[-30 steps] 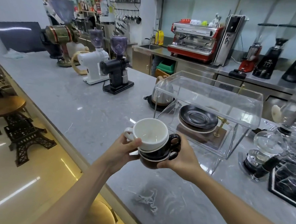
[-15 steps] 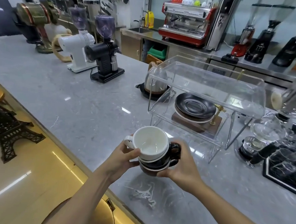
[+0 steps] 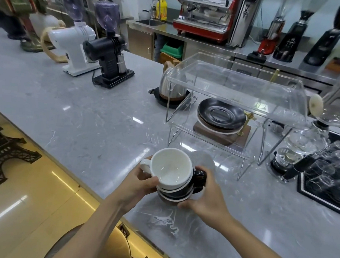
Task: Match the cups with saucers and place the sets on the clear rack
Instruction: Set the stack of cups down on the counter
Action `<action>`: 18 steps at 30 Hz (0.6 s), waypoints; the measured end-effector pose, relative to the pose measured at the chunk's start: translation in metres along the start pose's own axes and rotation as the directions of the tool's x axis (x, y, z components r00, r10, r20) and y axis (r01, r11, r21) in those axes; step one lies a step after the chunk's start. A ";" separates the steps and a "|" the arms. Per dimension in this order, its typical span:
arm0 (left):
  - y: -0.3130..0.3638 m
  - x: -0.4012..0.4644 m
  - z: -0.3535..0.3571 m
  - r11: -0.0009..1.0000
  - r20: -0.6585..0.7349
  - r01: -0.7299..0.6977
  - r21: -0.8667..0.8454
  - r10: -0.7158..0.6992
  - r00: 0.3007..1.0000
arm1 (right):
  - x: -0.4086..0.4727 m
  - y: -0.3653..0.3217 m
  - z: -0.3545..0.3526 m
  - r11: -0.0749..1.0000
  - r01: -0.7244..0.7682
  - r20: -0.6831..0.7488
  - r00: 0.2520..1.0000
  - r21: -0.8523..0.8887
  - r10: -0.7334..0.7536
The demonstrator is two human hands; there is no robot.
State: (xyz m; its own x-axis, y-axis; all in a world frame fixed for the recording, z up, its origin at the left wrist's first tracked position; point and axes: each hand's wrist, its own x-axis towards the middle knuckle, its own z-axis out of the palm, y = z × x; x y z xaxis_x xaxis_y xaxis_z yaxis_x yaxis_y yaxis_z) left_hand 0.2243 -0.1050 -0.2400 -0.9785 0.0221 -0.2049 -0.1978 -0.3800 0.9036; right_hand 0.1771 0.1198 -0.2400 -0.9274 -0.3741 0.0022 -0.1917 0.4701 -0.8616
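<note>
A stack of nested cups is held over the grey counter near its front edge. The white cup (image 3: 170,167) sits on top, with black cups (image 3: 193,184) under it. My left hand (image 3: 140,183) grips the stack's left side below the white cup's handle. My right hand (image 3: 206,199) curls round the right side and bottom of the black cups. Behind stands the clear rack (image 3: 236,87), its top shelf bare. On its lower level lies a stack of black saucers (image 3: 221,115) over a white one.
A kettle (image 3: 172,87) on a black base stands left of the rack. White and black grinders (image 3: 108,52) stand at the far left. A glass siphon brewer (image 3: 310,140) and a black tray of glasses (image 3: 328,176) crowd the right.
The view has tilted down and closer to the counter. The cup stack has come lower and nearer the counter surface, both hands still holding it.
</note>
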 end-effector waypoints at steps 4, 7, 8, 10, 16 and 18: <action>-0.001 -0.001 -0.006 1.000 0.035 -0.012 0.021 0.012 0.999 | -0.007 0.001 0.009 1.000 -0.015 -0.028 1.000 0.002 0.015; -0.001 -0.003 -0.013 0.999 0.066 -0.005 0.038 0.003 0.998 | -0.012 0.001 0.017 0.999 -0.024 -0.048 0.999 0.024 0.026; -0.002 -0.004 -0.015 0.999 0.072 -0.001 0.045 -0.002 0.997 | -0.014 0.001 0.019 0.999 -0.023 -0.052 0.998 0.029 0.025; -0.003 -0.005 -0.018 0.998 0.077 0.003 0.059 -0.008 0.997 | -0.016 0.000 0.023 0.999 -0.026 -0.063 0.998 0.042 0.028; -0.002 -0.009 -0.018 0.996 0.086 0.003 0.085 -0.011 0.996 | -0.022 0.004 0.032 0.997 -0.052 -0.072 0.996 0.064 0.057; -0.003 -0.009 -0.020 0.996 0.081 -0.001 0.094 -0.007 0.997 | -0.021 0.005 0.034 0.996 -0.062 -0.069 0.995 0.068 0.067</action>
State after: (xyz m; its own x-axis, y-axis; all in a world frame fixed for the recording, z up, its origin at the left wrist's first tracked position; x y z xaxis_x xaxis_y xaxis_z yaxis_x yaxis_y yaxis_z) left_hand 0.2344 -0.1224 -0.2481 -0.9786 0.0998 -0.1799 -0.2017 -0.2913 0.9351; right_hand 0.2067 0.1036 -0.2618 -0.9581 -0.2858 -0.0205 -0.1114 0.4373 -0.8924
